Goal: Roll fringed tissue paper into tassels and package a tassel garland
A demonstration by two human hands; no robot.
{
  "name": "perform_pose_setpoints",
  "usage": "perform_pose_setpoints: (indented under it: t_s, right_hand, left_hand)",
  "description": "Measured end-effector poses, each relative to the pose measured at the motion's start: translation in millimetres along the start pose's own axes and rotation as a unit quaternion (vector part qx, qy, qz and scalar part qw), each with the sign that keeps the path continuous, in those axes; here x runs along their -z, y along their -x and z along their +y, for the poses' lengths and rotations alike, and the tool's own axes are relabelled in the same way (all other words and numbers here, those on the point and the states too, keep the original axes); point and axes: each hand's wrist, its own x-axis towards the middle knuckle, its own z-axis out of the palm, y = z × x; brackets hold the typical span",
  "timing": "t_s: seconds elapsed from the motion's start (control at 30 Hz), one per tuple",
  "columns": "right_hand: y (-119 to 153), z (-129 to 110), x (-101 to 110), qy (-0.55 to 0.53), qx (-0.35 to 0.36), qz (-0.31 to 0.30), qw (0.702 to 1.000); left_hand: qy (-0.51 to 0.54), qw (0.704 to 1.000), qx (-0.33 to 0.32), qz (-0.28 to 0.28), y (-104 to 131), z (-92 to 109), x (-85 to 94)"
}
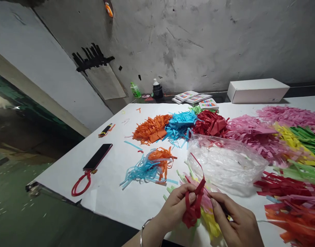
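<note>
My left hand is closed on a bunch of red tissue-paper strips, pinched between thumb and fingers. One thin red strip rises from its top. My right hand is closed just to the right, its thumb and finger pinching a thin red strand that runs to the bunch. Its other fingers are curled, and whatever lies under them is hidden. Beneath both hands lies a multicoloured paper-strip tassel in yellow, pink and green, partly covered by the red bunch.
Behind my hands lies a clear plastic bag. Fringed bundles in orange, blue, red and pink line the table. Loose blue and orange strips and a phone are left; a white box stands behind.
</note>
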Motion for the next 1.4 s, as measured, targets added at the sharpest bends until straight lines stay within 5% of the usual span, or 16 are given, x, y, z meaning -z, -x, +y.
perform_pose_setpoints:
  t_s: [0.37, 0.53, 0.73, 0.97, 1.03, 1.13, 1.3, 1.4]
  right_hand:
    - [-1, 7, 0, 0.002, 0.035, -0.060, 0.998]
    - [2, 4, -3, -0.074, -0.089, -0.050, 0.992]
    - [4, -3, -11, -0.199, -0.219, -0.094, 0.951]
    - [-4, -2, -9, -0.203, -0.218, -0.146, 0.943]
    - [-7, 0, -9, -0.172, -0.167, -0.119, 0.963]
    - [-14, 10, -8, -0.180, -0.124, 0.009, 0.976]
    - [-28, 38, 15, -0.358, -0.189, 0.216, 0.888]
    - [-29, 55, 31, -0.432, -0.182, 0.277, 0.839]
  left_hand:
    - [-0.090, 0.995, -0.039, -0.022, -2, 5, 1.3]
    - [-0.223, 0.969, -0.089, -0.062, -1, 18, 2.0]
    - [-0.289, 0.943, -0.133, -0.100, 1, 27, -2.2]
    - [-0.382, 0.904, -0.149, -0.117, 4, 33, -3.4]
    - [-0.425, 0.882, -0.170, -0.112, 4, 30, -4.5]
    - [-0.477, 0.848, -0.197, -0.122, 3, 20, -7.7]
    - [-0.520, 0.801, -0.219, -0.200, -1, 10, -5.7]
    - [-0.502, 0.809, -0.236, -0.192, -12, 25, 11.4]
